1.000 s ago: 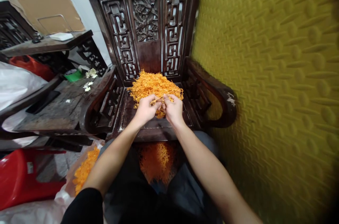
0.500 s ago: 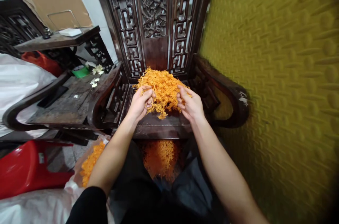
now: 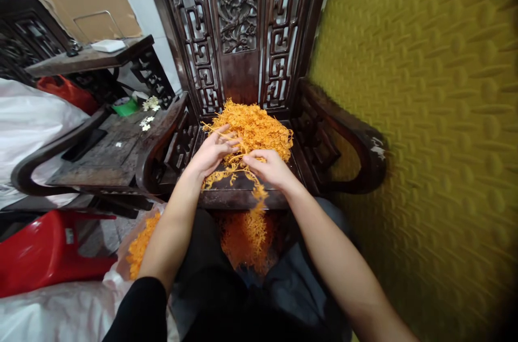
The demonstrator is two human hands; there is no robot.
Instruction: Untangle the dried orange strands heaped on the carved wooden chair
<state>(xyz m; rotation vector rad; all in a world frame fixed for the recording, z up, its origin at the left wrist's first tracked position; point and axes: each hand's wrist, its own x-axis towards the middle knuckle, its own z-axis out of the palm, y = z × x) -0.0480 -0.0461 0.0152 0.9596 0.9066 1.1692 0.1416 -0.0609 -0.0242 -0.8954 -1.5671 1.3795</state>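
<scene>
A heap of orange, lacy plastic-like sprigs (image 3: 259, 125) lies on the seat of a dark carved wooden chair (image 3: 239, 75). At the heap's near left side is my left hand (image 3: 214, 152), its fingers stretched out and spread; a thin orange stem passes by them. My right hand (image 3: 265, 165) has thumb and fingers pinched together on an orange strand (image 3: 259, 196), just in front of the heap. That strand hangs over the seat's front edge, and part of it trails left along the seat below my left hand. The exact pinch point is partly hidden by the fingers.
Below the seat, between my legs, is more orange material (image 3: 238, 239). At left are a bag of orange pieces (image 3: 141, 245), a red plastic stool (image 3: 44, 250) and another wooden chair (image 3: 97, 161) with a green tape roll (image 3: 125, 107). A yellow textured surface (image 3: 424, 115) rises at right.
My right hand has moved left and nearer my left hand. The left hand's curled fingers have spread out. An orange strand now hangs from the right hand over the seat edge.
</scene>
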